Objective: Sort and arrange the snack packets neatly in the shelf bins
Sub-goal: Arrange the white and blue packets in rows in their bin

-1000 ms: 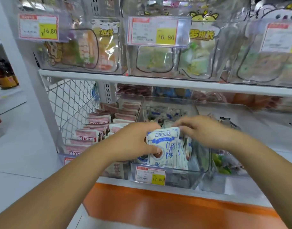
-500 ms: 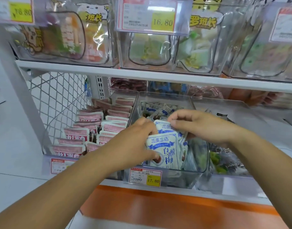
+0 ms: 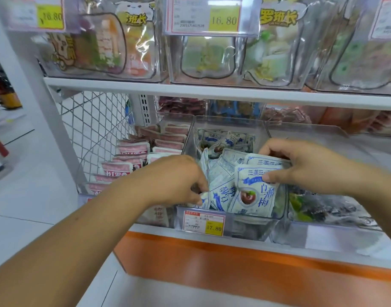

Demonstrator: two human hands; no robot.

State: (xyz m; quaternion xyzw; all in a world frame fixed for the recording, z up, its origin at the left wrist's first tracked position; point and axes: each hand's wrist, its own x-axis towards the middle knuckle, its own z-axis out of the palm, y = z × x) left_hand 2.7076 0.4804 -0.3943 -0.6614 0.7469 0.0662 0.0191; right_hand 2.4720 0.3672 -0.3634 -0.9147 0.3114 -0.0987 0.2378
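Observation:
A clear plastic bin (image 3: 232, 122) on the lower shelf holds several white-and-blue snack packets. My right hand (image 3: 300, 165) pinches the top of an upright front packet (image 3: 254, 191) that shows a plum picture. My left hand (image 3: 179, 180) grips the corner of a tilted white-and-blue packet (image 3: 221, 193) lying sideways at the bin's front left. More of these packets (image 3: 221, 140) lie jumbled at the back of the bin.
Pink-and-white packets (image 3: 132, 156) fill the bin on the left, beside a wire mesh side panel (image 3: 95, 129). A bin with dark and green packets (image 3: 318, 207) stands on the right. The upper shelf (image 3: 212, 91) carries clear bins of large pouches. A price tag (image 3: 203, 222) marks the middle bin.
My hands have parted. The right hand moved right with the upright packet, and the left hand dropped to the bin's front left and took a sideways packet. The camera came closer.

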